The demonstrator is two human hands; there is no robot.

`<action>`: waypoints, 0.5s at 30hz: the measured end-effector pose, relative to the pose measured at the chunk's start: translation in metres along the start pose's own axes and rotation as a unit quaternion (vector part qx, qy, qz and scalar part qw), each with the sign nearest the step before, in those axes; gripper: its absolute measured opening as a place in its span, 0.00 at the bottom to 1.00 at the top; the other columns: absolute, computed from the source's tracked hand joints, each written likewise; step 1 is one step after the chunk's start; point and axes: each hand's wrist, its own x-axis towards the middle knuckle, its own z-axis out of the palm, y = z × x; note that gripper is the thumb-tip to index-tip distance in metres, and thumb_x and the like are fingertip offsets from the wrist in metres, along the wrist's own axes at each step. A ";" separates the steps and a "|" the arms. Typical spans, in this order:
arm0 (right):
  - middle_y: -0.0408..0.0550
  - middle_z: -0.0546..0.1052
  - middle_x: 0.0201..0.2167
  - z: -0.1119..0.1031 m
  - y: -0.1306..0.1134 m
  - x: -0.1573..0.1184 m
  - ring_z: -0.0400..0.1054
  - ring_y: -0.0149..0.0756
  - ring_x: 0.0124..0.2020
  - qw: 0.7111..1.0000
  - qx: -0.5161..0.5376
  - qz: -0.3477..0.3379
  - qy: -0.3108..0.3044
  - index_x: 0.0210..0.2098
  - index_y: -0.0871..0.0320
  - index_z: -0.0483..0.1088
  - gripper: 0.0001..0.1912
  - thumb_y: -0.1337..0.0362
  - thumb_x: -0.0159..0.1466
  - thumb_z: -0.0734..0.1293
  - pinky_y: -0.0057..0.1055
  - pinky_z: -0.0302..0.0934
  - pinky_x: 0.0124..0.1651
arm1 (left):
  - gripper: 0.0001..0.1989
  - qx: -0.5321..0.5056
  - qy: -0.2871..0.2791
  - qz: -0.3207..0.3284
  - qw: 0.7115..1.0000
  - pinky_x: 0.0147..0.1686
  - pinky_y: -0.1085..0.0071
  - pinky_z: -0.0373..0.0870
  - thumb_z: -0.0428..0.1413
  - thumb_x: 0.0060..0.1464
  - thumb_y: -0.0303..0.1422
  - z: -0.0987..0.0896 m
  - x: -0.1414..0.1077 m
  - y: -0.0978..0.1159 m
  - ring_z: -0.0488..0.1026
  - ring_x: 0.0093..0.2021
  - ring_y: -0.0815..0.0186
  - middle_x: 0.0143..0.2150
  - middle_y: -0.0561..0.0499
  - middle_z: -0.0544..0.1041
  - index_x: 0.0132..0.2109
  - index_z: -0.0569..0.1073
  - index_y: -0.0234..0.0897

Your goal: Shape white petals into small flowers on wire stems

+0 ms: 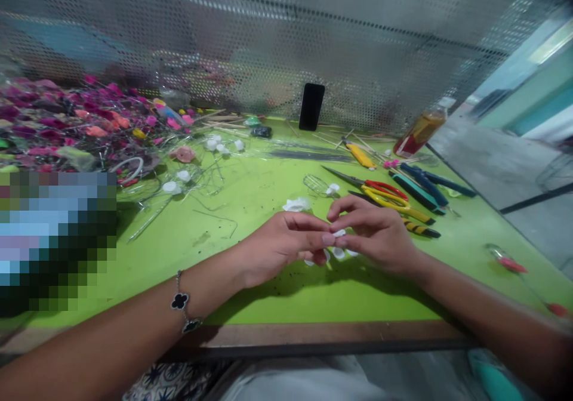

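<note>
Over the green table [179, 281], both hands meet around a small white petal-like piece [339, 233]. My left hand [290, 240] pinches it from the left between thumb and fingers, which partly hide it. My right hand [376, 231] closes on it from the right with thumb and fingertips. Several more small white pieces [339, 252] show just beneath the fingers; whether they are joined to the held one I cannot tell. Behind the hands is a white petal cluster [296, 204], and a wire loop [316, 184] lies beside another white piece [332, 189].
Scissors [387, 193], pliers [434, 185] and a yellow cutter [359, 155] lie at the right. A bottle [421, 130] and a phone [312, 107] stand behind. Pink and purple flowers [54, 120] are heaped left, near wires and white pieces [171, 187]. Mesh [250, 43] rises behind.
</note>
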 end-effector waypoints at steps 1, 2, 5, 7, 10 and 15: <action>0.48 0.81 0.47 0.000 0.000 0.000 0.78 0.39 0.47 1.000 -0.010 -0.005 -0.001 0.49 0.42 0.87 0.15 0.65 0.65 0.82 0.34 0.77 0.48 | 0.15 0.003 -0.001 -0.002 1.000 0.38 0.68 0.74 0.80 0.47 0.35 0.000 0.000 0.000 0.80 0.30 0.69 0.32 0.50 0.85 0.40 0.88 0.34; 0.48 0.81 0.48 -0.001 0.001 -0.001 0.78 0.39 0.48 1.000 -0.021 -0.008 -0.002 0.49 0.41 0.87 0.15 0.65 0.65 0.82 0.35 0.77 0.49 | 0.14 0.005 0.001 0.000 1.000 0.38 0.69 0.74 0.79 0.48 0.35 -0.001 0.000 0.000 0.80 0.30 0.69 0.32 0.50 0.85 0.39 0.88 0.34; 0.48 0.81 0.52 -0.005 0.002 -0.002 0.77 0.41 0.52 0.999 -0.031 0.006 -0.010 0.55 0.39 0.85 0.22 0.65 0.64 0.82 0.35 0.77 0.50 | 0.12 0.003 0.002 0.014 1.000 0.36 0.70 0.74 0.78 0.49 0.34 -0.002 0.000 0.002 0.81 0.30 0.68 0.31 0.50 0.85 0.38 0.87 0.33; 0.48 0.80 0.55 -0.010 0.002 -0.001 0.76 0.42 0.53 0.999 -0.027 0.016 -0.003 0.58 0.39 0.83 0.24 0.63 0.65 0.82 0.35 0.77 0.48 | 0.11 -0.006 0.004 0.035 0.999 0.37 0.69 0.76 0.78 0.49 0.32 -0.004 -0.002 0.005 0.82 0.30 0.68 0.32 0.51 0.85 0.38 0.87 0.34; 0.47 0.82 0.49 -0.017 -0.001 -0.001 0.77 0.40 0.51 0.996 -0.090 -0.006 0.005 0.54 0.43 0.84 0.15 0.65 0.69 0.78 0.37 0.75 0.51 | 0.11 -0.016 0.027 0.077 0.997 0.36 0.71 0.78 0.78 0.48 0.29 -0.010 -0.003 0.013 0.81 0.30 0.69 0.33 0.53 0.85 0.38 0.87 0.35; 0.51 0.82 0.46 -0.011 -0.011 -0.002 0.77 0.41 0.47 0.955 -0.252 -0.058 -0.145 0.50 0.53 0.82 0.08 0.65 0.73 0.73 0.40 0.72 0.53 | 0.11 -0.004 0.040 0.121 0.992 0.30 0.77 0.74 0.78 0.47 0.27 -0.018 -0.002 0.021 0.79 0.27 0.72 0.30 0.54 0.83 0.37 0.86 0.34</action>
